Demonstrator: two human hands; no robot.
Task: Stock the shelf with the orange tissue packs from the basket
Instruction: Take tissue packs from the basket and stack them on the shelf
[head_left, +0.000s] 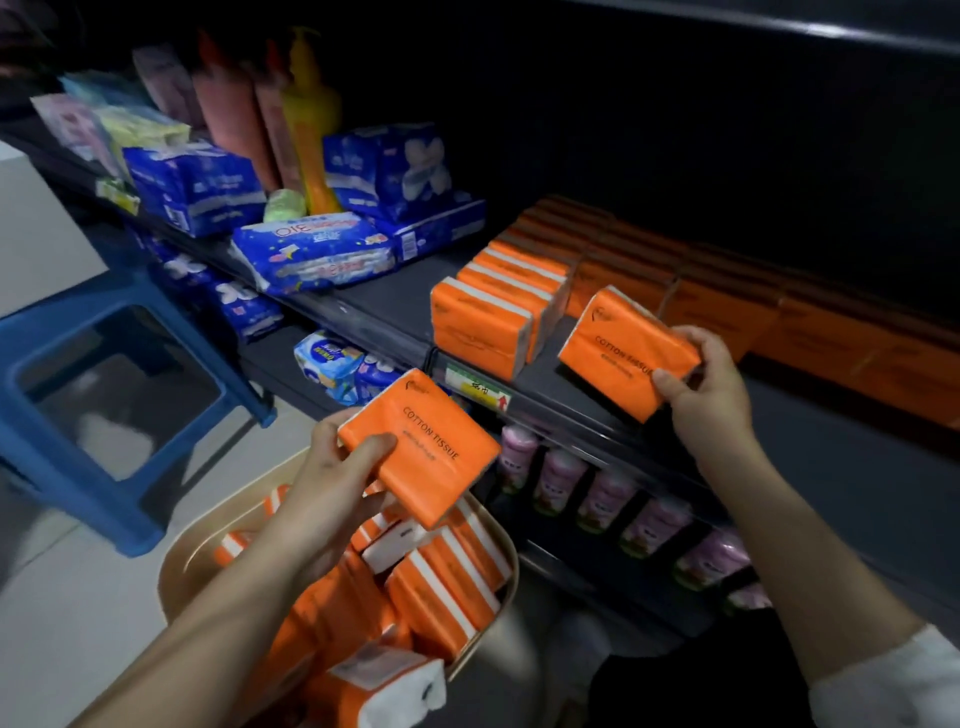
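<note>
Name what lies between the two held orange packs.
Head view: the shelf's front edge with its price label, separating left-hand pack from right-hand pack.

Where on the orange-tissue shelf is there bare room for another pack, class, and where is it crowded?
Bare shelf shows between the blue packs and the standing orange row, and at the front edge right of the tilted pack. The basket and the shelf's left end are crowded.

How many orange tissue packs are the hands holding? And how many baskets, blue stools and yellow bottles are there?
Orange tissue packs held: 2, left pack in left hand, right pack in right hand
Basket: 1
Blue stool: 1
Yellow bottle: 1
Total: 5
</note>
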